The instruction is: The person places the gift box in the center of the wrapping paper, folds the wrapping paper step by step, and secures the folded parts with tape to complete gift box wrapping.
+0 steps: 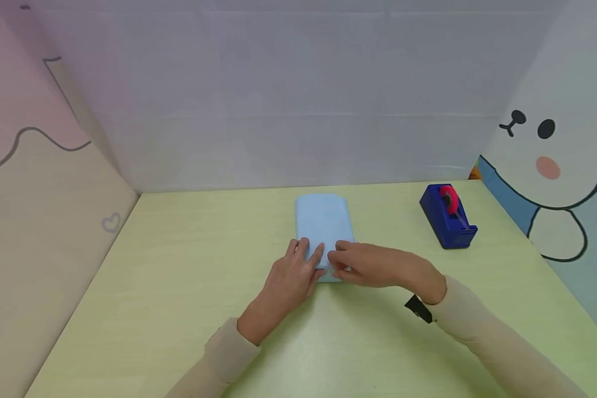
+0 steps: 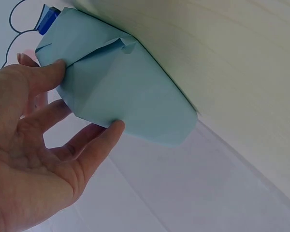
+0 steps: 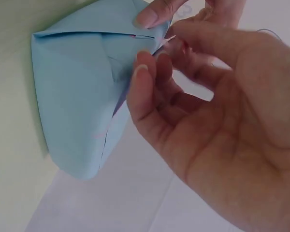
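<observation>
A light blue wrapped paper package (image 1: 323, 215) lies at the middle of the table, its folded end towards me. My left hand (image 1: 288, 279) holds its near left corner; in the left wrist view the thumb presses the folded end (image 2: 94, 50) and the other fingers lie along the side. At the near right part is my right hand (image 1: 370, 265), its fingers curled in at the edge of the paper. In the right wrist view the right fingertips (image 3: 145, 67) pinch at the folded flap (image 3: 128, 53), with a thin whitish sliver between the hands. The curled fingers partly hide the pinched spot.
A dark blue tape dispenser (image 1: 443, 221) with a red roll (image 1: 449, 199) stands at the table's back right. Printed panels (image 1: 552, 166) wall in the sides, and a pale sheet (image 1: 298, 110) rises behind. A small black piece (image 1: 419, 308) shows at the right cuff.
</observation>
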